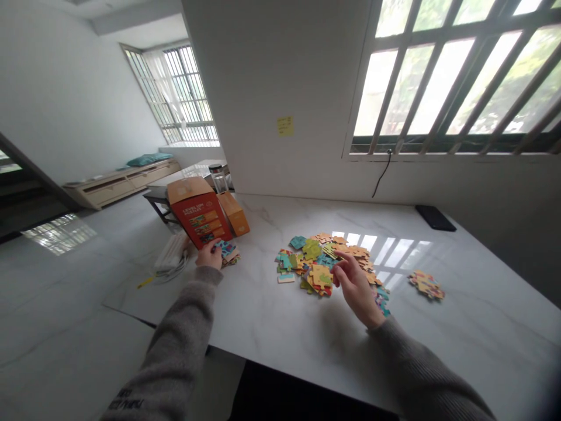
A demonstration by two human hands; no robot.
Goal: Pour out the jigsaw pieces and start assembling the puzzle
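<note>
- red box (201, 213) is sitting behind my left hand (209, 255).
- its fingers are touching a small puzzle stack (230, 251); whether gripping, i cannot tell.
- puzzle heap (322, 275) is lying centrally; my right hand (356, 287) is reaching over it, fingers loose, unclenched.
- small puzzle cluster (427, 285) is lying farther right.

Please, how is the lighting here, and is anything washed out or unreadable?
Head view: the large barred window is partly washed out; glare crosses the table beside the puzzle-piece pile; soft shadow lies below the right hand; writing on the sticky note is unreadable.
</note>
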